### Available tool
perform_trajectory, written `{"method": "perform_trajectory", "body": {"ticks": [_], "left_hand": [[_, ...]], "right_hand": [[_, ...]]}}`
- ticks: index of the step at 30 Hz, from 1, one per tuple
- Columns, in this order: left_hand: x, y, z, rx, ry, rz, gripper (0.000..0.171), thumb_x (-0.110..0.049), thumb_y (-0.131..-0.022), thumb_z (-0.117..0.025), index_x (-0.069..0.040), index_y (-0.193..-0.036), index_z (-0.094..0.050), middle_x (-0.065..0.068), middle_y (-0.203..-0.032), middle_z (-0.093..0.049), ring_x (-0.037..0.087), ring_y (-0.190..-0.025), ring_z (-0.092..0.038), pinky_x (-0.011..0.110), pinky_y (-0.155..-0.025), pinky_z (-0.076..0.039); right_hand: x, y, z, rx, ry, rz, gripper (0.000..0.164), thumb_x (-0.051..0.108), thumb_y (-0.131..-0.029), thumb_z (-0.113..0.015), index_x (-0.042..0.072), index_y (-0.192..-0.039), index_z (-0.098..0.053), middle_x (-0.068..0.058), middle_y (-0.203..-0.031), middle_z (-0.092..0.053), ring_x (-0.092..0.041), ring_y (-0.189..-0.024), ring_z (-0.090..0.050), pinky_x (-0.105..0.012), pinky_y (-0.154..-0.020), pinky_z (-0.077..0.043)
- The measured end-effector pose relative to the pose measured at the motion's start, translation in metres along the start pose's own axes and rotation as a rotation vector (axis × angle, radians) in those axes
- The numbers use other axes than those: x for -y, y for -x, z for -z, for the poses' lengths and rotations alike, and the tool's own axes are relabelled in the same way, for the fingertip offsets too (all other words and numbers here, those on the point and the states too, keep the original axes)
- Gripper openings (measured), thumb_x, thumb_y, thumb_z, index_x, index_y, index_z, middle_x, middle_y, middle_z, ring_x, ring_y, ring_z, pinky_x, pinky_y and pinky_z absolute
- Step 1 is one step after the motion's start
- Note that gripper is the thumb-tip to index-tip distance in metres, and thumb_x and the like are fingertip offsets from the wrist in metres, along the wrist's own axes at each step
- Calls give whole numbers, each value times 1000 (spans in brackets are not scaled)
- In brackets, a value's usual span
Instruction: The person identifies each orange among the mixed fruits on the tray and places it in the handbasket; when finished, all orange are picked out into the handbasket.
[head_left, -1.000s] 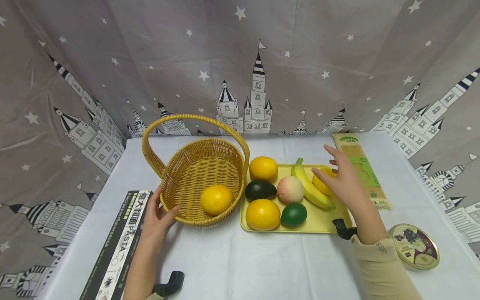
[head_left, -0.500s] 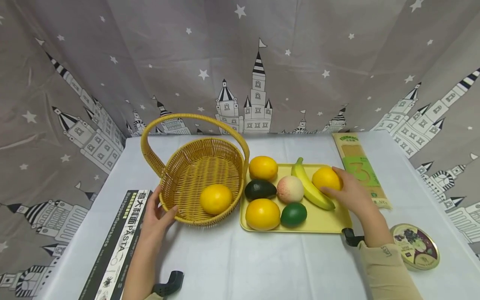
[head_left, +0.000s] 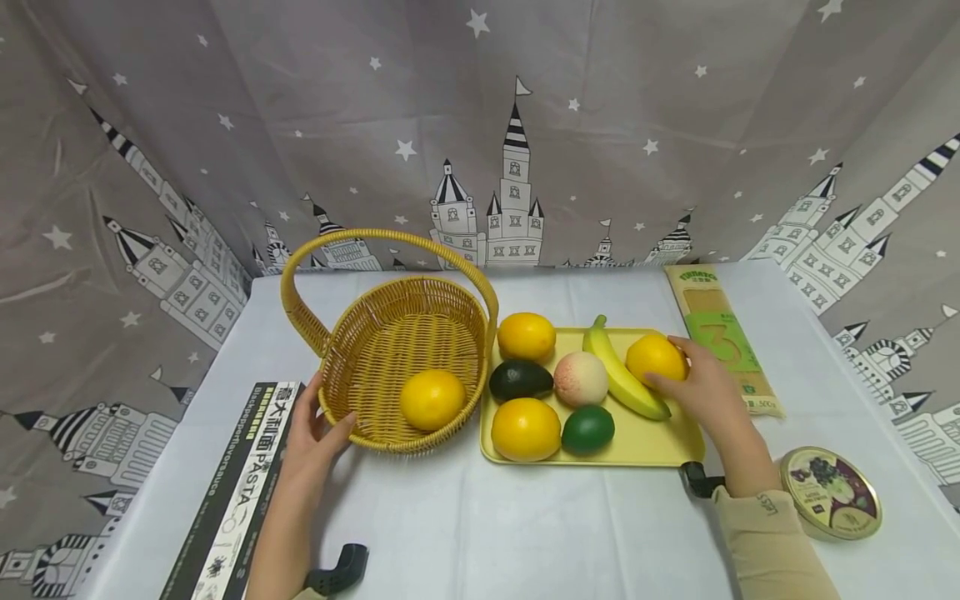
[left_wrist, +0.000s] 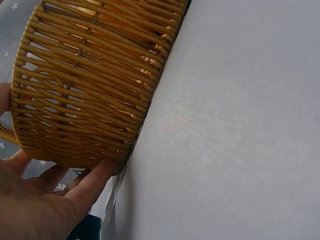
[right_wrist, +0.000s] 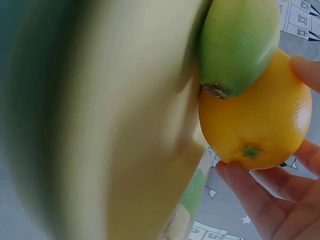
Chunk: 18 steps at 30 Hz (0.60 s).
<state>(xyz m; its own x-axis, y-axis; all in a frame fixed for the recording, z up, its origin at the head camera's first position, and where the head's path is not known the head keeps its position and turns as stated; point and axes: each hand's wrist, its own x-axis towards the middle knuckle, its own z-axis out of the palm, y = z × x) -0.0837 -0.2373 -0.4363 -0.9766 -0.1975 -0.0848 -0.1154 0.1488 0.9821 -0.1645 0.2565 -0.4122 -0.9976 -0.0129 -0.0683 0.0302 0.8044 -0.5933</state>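
Observation:
My left hand (head_left: 311,442) holds the near left side of a round wicker basket (head_left: 405,304), thumb over the rim and fingers along the outer wall. The basket's woven side (left_wrist: 90,95) fills much of the left wrist view. Inside it lies one yellow-orange fruit (head_left: 433,400). My right hand (head_left: 705,383) grips an orange (head_left: 656,357) at the right end of a yellow tray (head_left: 637,442), thumb on the near side and fingers on the far side. In the right wrist view the orange's green stem mark (right_wrist: 251,150) shows, and a banana (right_wrist: 240,45) presses against it.
Also on the tray are a peach (head_left: 581,379), a dark avocado (head_left: 521,380), a green fruit (head_left: 587,429) and two more yellow-orange fruits, one nearest me (head_left: 526,429). A pasta box (head_left: 232,492) lies left; a noodle packet (head_left: 723,337) and round tin (head_left: 831,492) lie right.
My right hand has come down from above the tray's right end and taken hold of the orange, which has shifted very slightly right. The left hand stays on the basket.

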Motion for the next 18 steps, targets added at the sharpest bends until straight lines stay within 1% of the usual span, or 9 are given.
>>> {"method": "perform_trajectory", "body": {"ticks": [5, 8, 11, 14, 17, 18], "left_hand": [[0, 0, 0, -2, -2, 2, 80, -6, -95, -58, -28, -156, -11, 7, -160, -11, 33, -139, -26, 8, -88, -41], [0, 0, 0, -2, -1, 4, 80, -7, -95, -58, -28, -156, -11, 7, -160, -11, 33, -139, -26, 8, -88, -42], [0, 0, 0, -3, -2, 6, 80, -7, -95, -58, -29, -156, -11, 7, -160, -11, 32, -139, -26, 8, -88, -41], [0, 0, 0, -5, -8, 14, 80, -8, -95, -59, -31, -156, -11, 6, -160, -11, 31, -139, -26, 8, -89, -41], [-1, 0, 0, -5, -21, 23, 81, -10, -95, -59, -32, -155, -11, 4, -160, -11, 31, -140, -25, 8, -91, -39], [-1, 0, 0, -5, -30, 25, 81, -10, -95, -59, -33, -155, -10, 4, -160, -11, 30, -140, -24, 8, -92, -38]], "right_hand": [[1, 4, 1, -34, 0, -2, 83, 44, -85, -69, -2, -145, -35, -32, -141, -40, -51, -122, -40, -68, -95, -35], [4, 7, 3, -67, -11, 0, 81, 41, -85, -70, -2, -145, -36, -32, -139, -41, -51, -118, -43, -68, -92, -38], [7, 10, 6, -112, -30, 25, 79, 38, -86, -71, -2, -145, -37, -31, -136, -45, -48, -112, -48, -64, -89, -43], [13, 13, 9, -155, -50, 53, 77, 38, -86, -71, -2, -144, -39, -28, -131, -49, -42, -104, -51, -56, -84, -47], [23, 18, 12, -190, -81, 82, 76, 39, -86, -72, 0, -143, -42, -25, -129, -50, -39, -100, -52, -52, -82, -48], [28, 20, 12, -195, -106, 94, 75, 39, -85, -72, 1, -143, -42, -25, -129, -50, -38, -101, -52, -52, -83, -49]]}}
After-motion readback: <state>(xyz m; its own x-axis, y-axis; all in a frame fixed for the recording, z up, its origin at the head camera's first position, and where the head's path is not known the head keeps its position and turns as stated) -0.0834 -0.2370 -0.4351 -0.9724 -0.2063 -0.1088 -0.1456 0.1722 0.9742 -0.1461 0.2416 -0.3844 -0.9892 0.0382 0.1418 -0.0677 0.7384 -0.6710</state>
